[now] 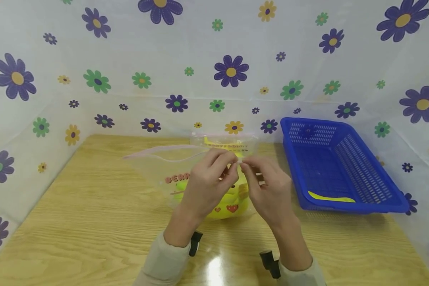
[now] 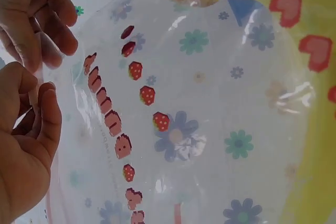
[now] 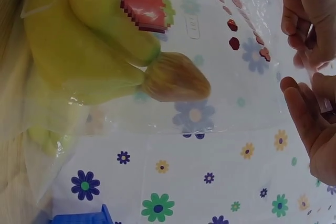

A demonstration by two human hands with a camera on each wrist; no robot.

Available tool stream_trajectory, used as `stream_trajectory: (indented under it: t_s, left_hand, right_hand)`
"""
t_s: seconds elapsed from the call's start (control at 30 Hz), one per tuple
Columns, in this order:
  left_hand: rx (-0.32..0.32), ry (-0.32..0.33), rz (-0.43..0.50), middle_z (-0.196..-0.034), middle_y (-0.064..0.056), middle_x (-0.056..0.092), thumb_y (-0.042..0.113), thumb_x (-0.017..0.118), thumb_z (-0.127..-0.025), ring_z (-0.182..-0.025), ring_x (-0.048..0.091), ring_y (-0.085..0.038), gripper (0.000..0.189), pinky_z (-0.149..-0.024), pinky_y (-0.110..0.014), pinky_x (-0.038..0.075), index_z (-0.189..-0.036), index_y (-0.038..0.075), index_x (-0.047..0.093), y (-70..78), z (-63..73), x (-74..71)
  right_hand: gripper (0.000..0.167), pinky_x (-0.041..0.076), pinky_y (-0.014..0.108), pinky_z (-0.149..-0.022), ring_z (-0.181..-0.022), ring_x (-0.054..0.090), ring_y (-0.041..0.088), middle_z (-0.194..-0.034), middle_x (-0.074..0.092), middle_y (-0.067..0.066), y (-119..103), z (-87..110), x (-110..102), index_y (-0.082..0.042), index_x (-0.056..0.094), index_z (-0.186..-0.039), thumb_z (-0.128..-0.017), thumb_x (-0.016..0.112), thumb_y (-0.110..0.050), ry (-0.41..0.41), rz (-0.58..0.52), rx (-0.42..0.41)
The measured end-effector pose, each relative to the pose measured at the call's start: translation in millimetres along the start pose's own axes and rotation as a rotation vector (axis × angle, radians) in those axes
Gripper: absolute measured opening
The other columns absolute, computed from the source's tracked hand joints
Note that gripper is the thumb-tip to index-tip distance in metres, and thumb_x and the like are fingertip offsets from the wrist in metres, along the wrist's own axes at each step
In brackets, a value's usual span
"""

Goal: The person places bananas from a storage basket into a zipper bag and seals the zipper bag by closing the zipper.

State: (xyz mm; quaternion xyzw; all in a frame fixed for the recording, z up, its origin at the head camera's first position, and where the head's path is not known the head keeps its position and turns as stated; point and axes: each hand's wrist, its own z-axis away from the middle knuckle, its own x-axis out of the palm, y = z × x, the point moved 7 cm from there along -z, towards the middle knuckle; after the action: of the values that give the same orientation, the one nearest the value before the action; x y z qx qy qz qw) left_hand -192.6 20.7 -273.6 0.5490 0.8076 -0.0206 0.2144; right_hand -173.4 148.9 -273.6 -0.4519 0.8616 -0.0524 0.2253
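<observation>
A clear zip bag (image 1: 153, 163) with a pink zip edge and strawberry print stands in the middle of the table, with yellow bananas (image 3: 89, 51) inside it. At its top edge my left hand (image 1: 209, 180) pinches the zip strip between thumb and fingers. Right beside it, fingertips almost meeting, my right hand (image 1: 269, 188) pinches the same edge. Left of the hands, the bag's mouth gapes. A second clear zip bag (image 1: 196, 140) with something yellow inside lies behind, partly hidden by the hands and the front bag.
A blue plastic basket (image 1: 296, 178) stands at the right of the wooden table (image 1: 85, 214), with a slim yellow curved object (image 1: 330, 198) in it. A white cloth (image 1: 186, 43) printed with flowers hangs behind and along both sides.
</observation>
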Motion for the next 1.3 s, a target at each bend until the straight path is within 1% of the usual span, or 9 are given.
stream_trajectory:
  t_s: [0.13, 0.37, 0.47, 0.57, 0.67, 0.83, 1.03, 1.17, 1.3]
  left_hand:
    - [0.032, 0.017, -0.010, -0.088, -0.012, 0.063, -0.002, 0.061, -0.089, -0.065, 0.059, -0.016, 0.005, -0.061, -0.018, 0.054, -0.090, -0.001, 0.066, 1.5, -0.9, -0.7]
    - [0.022, 0.078, -0.024, -0.087, -0.013, 0.063, -0.001, 0.057, -0.091, -0.064, 0.057, -0.017, 0.009, -0.057, -0.020, 0.053, -0.089, -0.002, 0.066, -3.0, -0.6, -3.9]
    - [0.014, 0.085, -0.020, -0.087, -0.014, 0.063, -0.001, 0.058, -0.092, -0.062, 0.056, -0.016, 0.009, -0.056, -0.019, 0.052, -0.089, -0.003, 0.066, -4.2, 0.3, -5.1]
    - [0.001, 0.087, -0.018, -0.087, -0.014, 0.063, -0.001, 0.061, -0.092, -0.061, 0.056, -0.016, 0.005, -0.055, -0.019, 0.051, -0.089, -0.003, 0.065, -4.4, 1.4, -6.6]
    - [0.000, 0.067, -0.022, -0.087, -0.013, 0.062, -0.002, 0.065, -0.090, -0.062, 0.055, -0.016, 0.003, -0.055, -0.019, 0.050, -0.087, -0.002, 0.064, -3.8, 1.5, -6.3]
    - [0.027, 0.021, -0.029, -0.086, -0.012, 0.062, -0.001, 0.067, -0.089, -0.065, 0.057, -0.016, 0.003, -0.059, -0.018, 0.053, -0.088, -0.001, 0.064, -2.7, -1.7, -5.2]
    - [0.046, 0.048, -0.061, -0.086, -0.013, 0.062, 0.002, 0.061, -0.094, -0.066, 0.059, -0.018, 0.007, -0.061, -0.021, 0.055, -0.089, -0.002, 0.065, -6.3, -3.1, -8.8]
    - [0.049, 0.066, -0.072, -0.086, -0.014, 0.062, 0.000, 0.061, -0.093, -0.068, 0.061, -0.020, 0.006, -0.061, -0.023, 0.056, -0.090, -0.003, 0.066, -9.2, -2.9, -11.6]
    - [0.030, 0.046, -0.067, -0.091, -0.016, 0.061, -0.001, 0.064, -0.093, -0.071, 0.060, -0.021, 0.004, -0.063, -0.024, 0.056, -0.091, -0.003, 0.066, -11.5, -2.5, -12.0]
  right_hand:
    - [0.009, 0.056, 0.024, -0.055, -0.063, 0.068, 0.022, -0.078, 0.070, 0.014, 2, -2.3, -4, 0.005, 0.069, -0.086, -0.081, 0.075, 0.009, 0.051, 0.009, 0.054]
    - [0.010, 0.050, 0.011, -0.058, -0.062, 0.069, 0.025, -0.078, 0.071, 0.015, 9, -4.3, -12, 0.006, 0.069, -0.090, -0.082, 0.072, 0.011, 0.108, -0.025, 0.153]
    - [0.013, 0.049, 0.014, -0.053, -0.061, 0.068, 0.024, -0.082, 0.069, 0.015, 6, -3.9, -9, 0.005, 0.069, -0.094, -0.084, 0.070, 0.013, 0.098, -0.048, 0.142]
    - [0.016, 0.050, 0.017, -0.050, -0.060, 0.066, 0.020, -0.089, 0.068, 0.014, -1, -3.9, -4, 0.004, 0.070, -0.098, -0.085, 0.069, 0.012, 0.068, -0.024, 0.093]
    - [0.014, 0.053, 0.020, -0.051, -0.062, 0.065, 0.020, -0.092, 0.066, 0.014, -4, -4.3, -1, 0.004, 0.071, -0.097, -0.084, 0.072, 0.009, 0.052, 0.005, 0.067]
    - [0.011, 0.056, 0.020, -0.059, -0.069, 0.067, 0.025, -0.090, 0.065, 0.015, 0, -5.8, -3, 0.006, 0.068, -0.087, -0.081, 0.075, 0.010, 0.081, 0.013, 0.098]
    - [0.007, 0.053, 0.010, -0.073, -0.082, 0.066, 0.027, -0.095, 0.064, 0.018, 3, -6.9, -4, 0.008, 0.067, -0.087, -0.084, 0.073, 0.008, 0.098, 0.014, 0.135]
    - [0.006, 0.051, 0.008, -0.075, -0.087, 0.065, 0.030, -0.099, 0.063, 0.020, 6, -6.3, -5, 0.009, 0.066, -0.088, -0.085, 0.071, 0.009, 0.125, -0.001, 0.164]
    - [0.004, 0.053, 0.010, -0.074, -0.089, 0.064, 0.027, -0.100, 0.062, 0.019, 10, -2.8, -3, 0.008, 0.067, -0.090, -0.087, 0.070, 0.006, 0.155, -0.004, 0.197]
